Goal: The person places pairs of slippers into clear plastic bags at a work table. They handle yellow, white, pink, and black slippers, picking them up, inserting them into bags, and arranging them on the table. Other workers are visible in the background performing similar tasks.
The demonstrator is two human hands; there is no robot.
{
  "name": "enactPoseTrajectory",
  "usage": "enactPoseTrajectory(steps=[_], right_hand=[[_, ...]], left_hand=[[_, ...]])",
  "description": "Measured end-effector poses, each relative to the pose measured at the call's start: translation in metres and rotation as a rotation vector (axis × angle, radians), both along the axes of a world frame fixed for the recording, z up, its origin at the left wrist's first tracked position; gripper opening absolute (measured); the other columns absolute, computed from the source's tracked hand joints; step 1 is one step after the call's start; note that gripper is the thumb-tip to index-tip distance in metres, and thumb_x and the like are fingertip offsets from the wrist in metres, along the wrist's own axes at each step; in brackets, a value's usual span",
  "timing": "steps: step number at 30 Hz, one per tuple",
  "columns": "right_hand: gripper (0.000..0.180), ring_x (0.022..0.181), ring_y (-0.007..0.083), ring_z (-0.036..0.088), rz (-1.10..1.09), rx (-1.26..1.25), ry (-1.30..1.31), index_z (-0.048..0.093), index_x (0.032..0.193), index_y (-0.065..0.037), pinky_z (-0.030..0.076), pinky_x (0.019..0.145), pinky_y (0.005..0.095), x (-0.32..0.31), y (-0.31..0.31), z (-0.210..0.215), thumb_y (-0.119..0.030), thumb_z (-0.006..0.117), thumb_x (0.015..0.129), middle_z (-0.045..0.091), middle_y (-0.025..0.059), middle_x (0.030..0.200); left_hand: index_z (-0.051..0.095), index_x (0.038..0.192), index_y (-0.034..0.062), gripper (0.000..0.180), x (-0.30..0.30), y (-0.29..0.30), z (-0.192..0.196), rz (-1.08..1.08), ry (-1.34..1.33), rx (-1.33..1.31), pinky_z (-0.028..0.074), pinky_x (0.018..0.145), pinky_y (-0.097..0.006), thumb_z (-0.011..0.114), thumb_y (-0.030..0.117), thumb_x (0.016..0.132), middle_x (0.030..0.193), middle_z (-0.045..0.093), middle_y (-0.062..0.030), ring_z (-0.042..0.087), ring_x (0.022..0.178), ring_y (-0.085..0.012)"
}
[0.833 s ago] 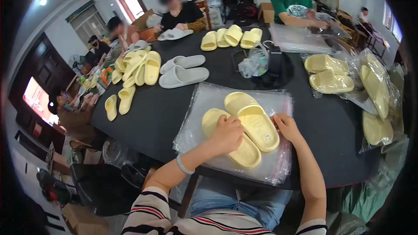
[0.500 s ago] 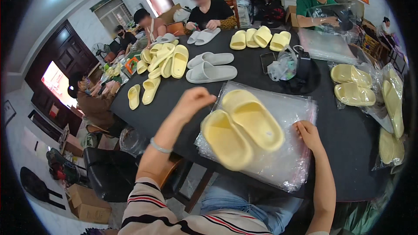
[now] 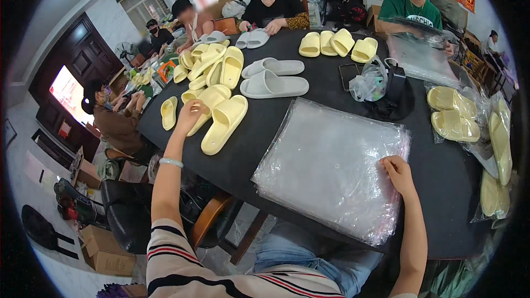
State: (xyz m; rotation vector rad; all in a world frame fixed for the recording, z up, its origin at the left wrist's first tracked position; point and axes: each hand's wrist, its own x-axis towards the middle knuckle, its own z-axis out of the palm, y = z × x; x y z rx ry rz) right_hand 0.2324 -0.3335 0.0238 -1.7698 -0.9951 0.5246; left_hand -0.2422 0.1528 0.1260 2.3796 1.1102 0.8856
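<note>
My left hand point(image 3: 191, 116) reaches to the left side of the table, its fingers curled at the edge of a yellow slipper point(image 3: 214, 99); its exact hold is partly hidden. Next to that lies a second yellow slipper point(image 3: 225, 124), toe pointing away. On the right, my right hand point(image 3: 397, 174) pinches the right edge of a stack of clear plastic bags point(image 3: 331, 160), which lies flat in front of me. Beyond my left hand sits a heap of yellow slippers point(image 3: 210, 58), with a single yellow slipper point(image 3: 169, 113) to its left.
A grey pair of slippers point(image 3: 273, 85) lies past the bags. Yellow slippers point(image 3: 342, 42) line the far edge. A phone point(image 3: 350, 76) and a crumpled plastic bag point(image 3: 369, 81) lie right of centre. Bagged yellow slippers point(image 3: 452, 99) occupy the right. Several people work around the black table point(image 3: 441, 187).
The yellow pair has moved from on top of the bags to the table's left side. My left hand has gone left with it. My right hand remains at the bags' edge.
</note>
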Motion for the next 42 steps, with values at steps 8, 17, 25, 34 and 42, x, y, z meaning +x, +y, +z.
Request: enactPoseTrajectory(steps=[8, 17, 25, 34, 42], right_hand=[[0.017, 0.068, 0.0121, 0.055, 0.005, 0.029, -0.053, 0.068, 0.095, 0.001, 0.045, 0.057, 0.0258, 0.0, 0.001, -0.004, -0.014, 0.06, 0.092, 0.06, 0.007, 0.082], [0.015, 0.07, 0.0088, 0.055, 0.01, -0.003, 0.017, 0.068, 0.097, 0.0, 0.046, 0.055, 0.0223, -0.003, -0.003, 0.002, -0.011, 0.058, 0.094, 0.058, 0.004, 0.088], [0.017, 0.07, 0.0082, 0.054, 0.023, -0.04, 0.005, 0.068, 0.097, 0.0, 0.046, 0.054, 0.0217, -0.002, 0.001, 0.003, -0.011, 0.056, 0.095, 0.058, 0.003, 0.088], [0.018, 0.073, 0.0127, 0.058, -0.058, -0.072, -0.064, 0.068, 0.097, 0.0, 0.048, 0.064, 0.0274, 0.003, -0.007, -0.002, -0.015, 0.064, 0.09, 0.061, 0.0065, 0.084], [0.02, 0.068, 0.0086, 0.057, -0.001, 0.051, 0.234, 0.066, 0.106, -0.001, 0.048, 0.057, 0.0245, 0.004, -0.006, 0.002, -0.014, 0.061, 0.092, 0.062, 0.0029, 0.086]], left_hand=[[0.032, 0.147, 0.0142, 0.089, -0.012, -0.057, -0.064, 0.091, 0.598, -0.066, 0.017, 0.111, -0.061, 0.065, 0.059, 0.077, 0.151, 0.027, -0.0188, 0.02, 0.142, -0.0342], [0.038, 0.144, 0.03, 0.052, 0.013, -0.063, -0.101, 0.261, 0.617, 0.326, 0.036, 0.098, -0.063, 0.052, 0.029, 0.093, 0.138, 0.05, -0.0104, 0.047, 0.127, -0.0334], [0.033, 0.144, 0.0387, 0.052, -0.044, 0.025, -0.103, 0.51, 0.706, 0.192, 0.029, 0.099, -0.072, 0.049, 0.032, 0.095, 0.142, 0.046, -0.0014, 0.044, 0.131, -0.029], [0.03, 0.147, 0.0364, 0.064, -0.019, 0.066, -0.1, 0.877, 0.701, -0.084, 0.016, 0.096, -0.081, 0.052, 0.019, 0.089, 0.152, 0.029, -0.0115, 0.027, 0.139, -0.0346], [0.022, 0.148, -0.0001, 0.064, 0.053, -0.007, -0.131, 0.186, 0.001, 0.009, 0.023, 0.113, -0.04, 0.051, 0.027, 0.098, 0.146, 0.035, -0.021, 0.032, 0.136, -0.0338]])
